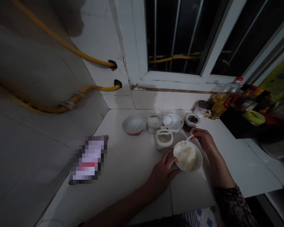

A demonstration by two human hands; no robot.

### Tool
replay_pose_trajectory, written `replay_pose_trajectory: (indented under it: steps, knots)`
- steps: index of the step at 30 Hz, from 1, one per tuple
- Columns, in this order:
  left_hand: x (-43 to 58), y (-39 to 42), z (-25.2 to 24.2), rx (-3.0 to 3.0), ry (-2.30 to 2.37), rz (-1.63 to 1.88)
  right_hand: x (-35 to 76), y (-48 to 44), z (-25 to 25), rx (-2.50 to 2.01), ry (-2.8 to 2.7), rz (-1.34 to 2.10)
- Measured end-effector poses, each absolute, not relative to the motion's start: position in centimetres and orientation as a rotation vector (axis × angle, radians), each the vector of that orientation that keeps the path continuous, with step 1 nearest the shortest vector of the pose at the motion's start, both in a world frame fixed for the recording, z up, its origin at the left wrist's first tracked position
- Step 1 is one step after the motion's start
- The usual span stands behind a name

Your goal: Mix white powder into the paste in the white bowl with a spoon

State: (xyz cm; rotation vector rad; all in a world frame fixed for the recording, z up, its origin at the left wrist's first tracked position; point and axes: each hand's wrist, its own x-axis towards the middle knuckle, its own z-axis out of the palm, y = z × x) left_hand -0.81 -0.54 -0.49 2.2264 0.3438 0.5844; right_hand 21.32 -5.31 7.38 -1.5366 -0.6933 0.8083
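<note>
The white tiled counter (132, 170) lies open leftward; the left hand (162, 170) grips a white bowl (188, 156), the right hand (202, 140) pinches a spoon (189, 138).

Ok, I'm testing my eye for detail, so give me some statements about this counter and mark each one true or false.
The left hand grips the white bowl. True.
The right hand holds a spoon. True.
The bowl is empty. False: it holds something white.
The oil bottle lies on its side. False: it stands upright.
Yellow hoses run along the wall. True.
</note>
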Motion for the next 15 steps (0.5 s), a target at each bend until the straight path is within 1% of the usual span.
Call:
replay_pose_trajectory:
  steps: [3,6,9,12,13,15]
  knots:
    - [-0.8,-0.6,-0.3,2.236,0.352,0.58,20.2,-5.2,7.5,-1.494,-0.717,0.684]
    - [-0.8,-0.6,-0.2,2.245,0.375,0.562,18.4,-5.2,7.6,-1.498,-0.914,0.407]
    - [-0.8,-0.6,-0.2,2.242,0.373,0.566,16.9,-5.2,7.5,-1.536,-1.367,0.111]
    - [-0.7,-0.6,-0.3,2.248,0.364,0.563,16.4,-5.3,7.5,-1.474,-1.83,-0.029]
    - [-0.7,-0.5,-0.4,2.247,0.364,0.562,16.5,-5.4,7.5,-1.457,-1.866,-0.048]
    - [-0.7,-0.5,-0.4,2.239,0.363,0.565,17.1,-5.8,7.6,-1.466,-1.73,-0.069]
